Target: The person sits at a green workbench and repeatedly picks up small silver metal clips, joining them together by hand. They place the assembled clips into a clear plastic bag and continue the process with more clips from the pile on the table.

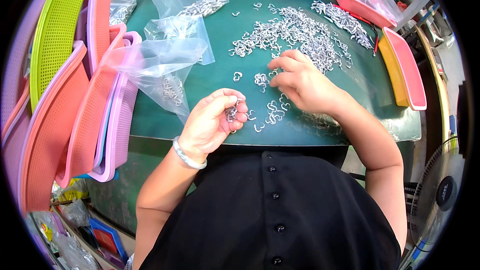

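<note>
From where I stand, the work in hand looks like picking and sorting small metal hooks [231,114] a few at a time. The left hand [212,116] holds a little bunch of them, its grip closed with the thumb against the fingers. The right hand [306,82] hangs over the tabletop [220,40], fingers curled beside a small cluster [261,80]; I can't tell whether its grip has caught a piece. The next move, I'd judge, calls for a light fingertip pinch, since curved pieces like these could easily snag one another.

The hooks themselves are silvery, bent and shiny, some C-shaped, others closer to an S. Most lie in a broad heap [295,32] beyond the right hand, with a looser scatter [276,113] nearer the tabletop's front edge. To the left, a clear bag [155,62] holds more small metal bits.
</note>
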Demonstrator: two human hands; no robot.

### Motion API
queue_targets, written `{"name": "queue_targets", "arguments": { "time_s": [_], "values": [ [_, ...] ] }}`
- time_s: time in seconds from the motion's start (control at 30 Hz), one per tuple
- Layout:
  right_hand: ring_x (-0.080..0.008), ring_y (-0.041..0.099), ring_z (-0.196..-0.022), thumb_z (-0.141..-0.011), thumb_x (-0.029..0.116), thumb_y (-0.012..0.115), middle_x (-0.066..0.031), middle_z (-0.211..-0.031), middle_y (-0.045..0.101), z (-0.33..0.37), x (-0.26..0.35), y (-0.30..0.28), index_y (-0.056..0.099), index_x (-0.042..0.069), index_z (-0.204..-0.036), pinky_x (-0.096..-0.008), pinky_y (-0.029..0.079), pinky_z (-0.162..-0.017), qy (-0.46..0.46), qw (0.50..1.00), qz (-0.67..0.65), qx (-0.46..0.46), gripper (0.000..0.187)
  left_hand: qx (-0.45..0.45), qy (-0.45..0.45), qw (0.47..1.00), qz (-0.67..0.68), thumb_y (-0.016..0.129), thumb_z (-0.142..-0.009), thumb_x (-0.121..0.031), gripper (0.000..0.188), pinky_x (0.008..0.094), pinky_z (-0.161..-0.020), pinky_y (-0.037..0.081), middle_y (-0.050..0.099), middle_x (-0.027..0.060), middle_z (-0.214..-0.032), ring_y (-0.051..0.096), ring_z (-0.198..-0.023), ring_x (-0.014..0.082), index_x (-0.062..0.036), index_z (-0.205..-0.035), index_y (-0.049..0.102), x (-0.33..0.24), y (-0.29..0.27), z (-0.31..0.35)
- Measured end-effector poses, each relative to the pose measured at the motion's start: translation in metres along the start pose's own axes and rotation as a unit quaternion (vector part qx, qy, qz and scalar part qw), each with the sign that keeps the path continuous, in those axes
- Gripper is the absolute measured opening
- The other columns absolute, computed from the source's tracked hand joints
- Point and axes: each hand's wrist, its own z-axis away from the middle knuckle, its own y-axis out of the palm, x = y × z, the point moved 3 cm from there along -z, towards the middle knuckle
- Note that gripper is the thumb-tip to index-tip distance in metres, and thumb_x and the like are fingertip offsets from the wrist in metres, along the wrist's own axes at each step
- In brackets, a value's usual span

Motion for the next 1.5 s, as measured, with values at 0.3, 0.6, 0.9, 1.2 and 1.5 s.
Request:
{"name": "queue_targets", "arguments": {
  "time_s": [0.3,0.6,0.9,1.2,1.5],
  "values": [
    [-0.0267,0.048,-0.111,-0.075,0.014,0.071,-0.0063,-0.11,0.059,-0.016,0.01,0.016,0.069,0.006,-0.087,-0.0406,0.039,-0.092,0.002,0.999,0.029,-0.02,0.015,0.031,0.02,0.998,0.043,0.049,-0.096,-0.014,0.016,0.0282,-0.066,0.053,0.063,0.0094,-0.089,0.063,-0.076,0.0172,-0.0005,-0.1,0.057,-0.002,-0.01,0.0],
    [-0.0288,0.05,-0.104,-0.079,0.009,0.065,-0.009,-0.106,0.061,-0.008,-0.005,-0.002,0.067,0.001,-0.078,-0.0417,0.041,-0.092,0.028,0.999,-0.041,-0.008,0.008,0.038,0.035,0.998,0.035,0.05,-0.097,-0.015,0.016,0.0274,-0.063,0.05,0.063,0.0089,-0.089,0.061,-0.075,0.0153,-0.0011,-0.099,0.057,0.001,-0.009,0.002],
    [-0.0258,0.049,-0.102,-0.073,0.016,0.074,-0.0054,-0.103,0.058,-0.019,-0.004,0.013,0.067,0.006,-0.086,-0.0389,0.041,-0.088,0.031,0.999,0.004,-0.021,0.017,0.049,0.047,0.997,0.036,0.05,-0.096,-0.013,0.015,0.0272,-0.063,0.049,0.063,0.0084,-0.088,0.06,-0.074,0.0142,-0.0008,-0.1,0.058,0.003,-0.01,0.003],
    [-0.0268,0.053,-0.096,-0.077,0.006,0.065,-0.007,-0.097,0.062,-0.03,-0.018,0.011,0.066,0.004,-0.082,-0.0373,0.044,-0.087,0.03,0.995,-0.083,-0.043,0.005,0.048,0.047,0.997,0.04,0.051,-0.096,-0.013,0.015,0.0268,-0.062,0.049,0.064,0.0082,-0.088,0.061,-0.073,0.0141,-0.0009,-0.1,0.059,0.004,-0.011,0.002],
    [-0.029,0.052,-0.102,-0.076,0.003,0.065,-0.0077,-0.104,0.061,-0.032,-0.007,0.015,0.064,0.003,-0.082,-0.0406,0.04,-0.093,-0.016,1.0,0.005,-0.025,0.007,0.048,0.047,0.997,0.04,0.051,-0.096,-0.012,0.014,0.0263,-0.061,0.049,0.064,0.0078,-0.088,0.061,-0.073,0.0146,-0.0011,-0.099,0.059,0.004,-0.011,0.001]
  ]
}}
